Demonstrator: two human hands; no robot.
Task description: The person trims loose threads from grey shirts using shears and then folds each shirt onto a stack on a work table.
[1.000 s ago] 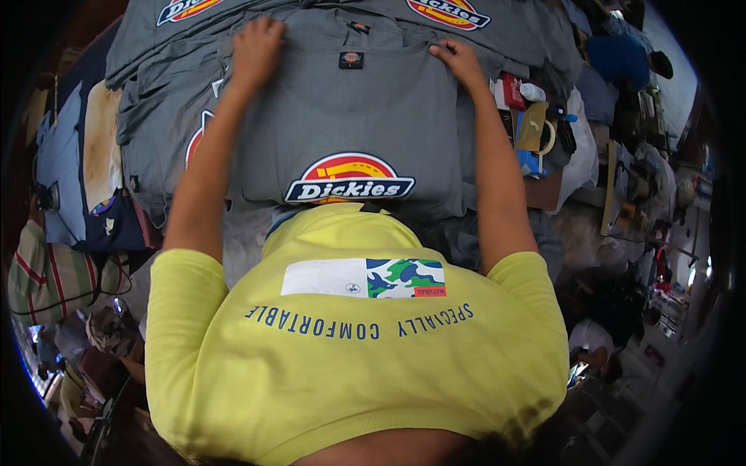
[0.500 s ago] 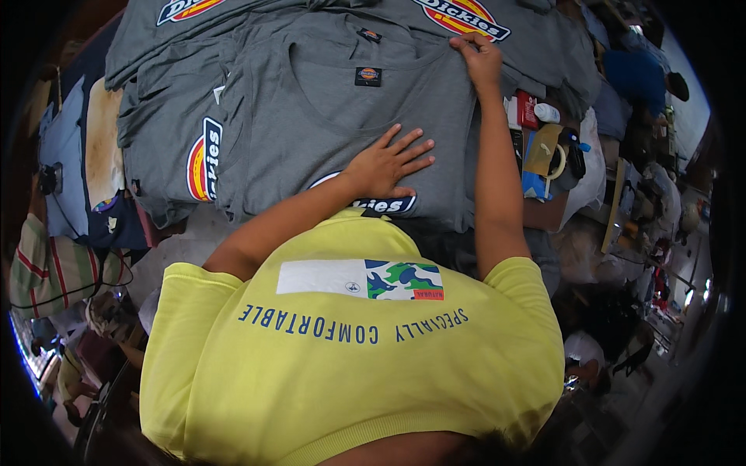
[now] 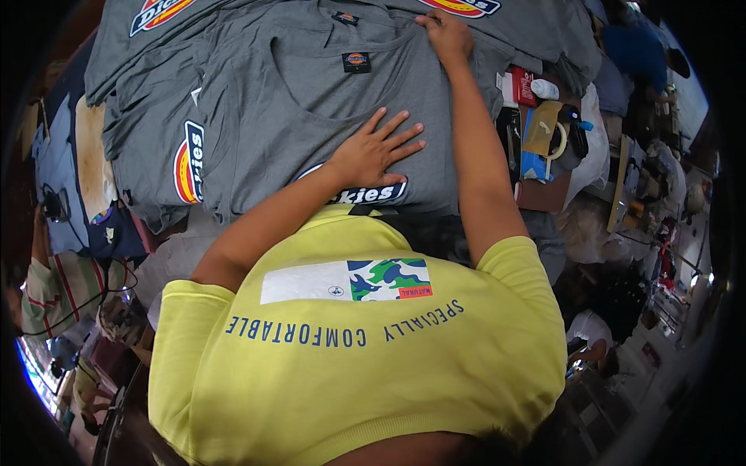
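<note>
A grey t-shirt (image 3: pixel 311 109) with a small neck label lies spread on top of a pile of similar grey shirts with round coloured logos. My left hand (image 3: pixel 377 147) rests flat on its lower middle, fingers spread, holding nothing. My right hand (image 3: pixel 447 35) presses on the shirt's far right shoulder area, fingers curled onto the fabric. Whether it pinches the cloth I cannot tell. My yellow shirt (image 3: pixel 357 357) fills the lower part of the view.
To the right of the pile lie a tape roll (image 3: pixel 558 140), a red box (image 3: pixel 522 84) and other small items. Folded clothes (image 3: pixel 62 163) and cables sit at the left. Another person in blue (image 3: pixel 637 46) is at the far right.
My left hand moved from the shirt's far left shoulder down to its lower middle and now lies flat there. My right hand stayed at the far right shoulder.
</note>
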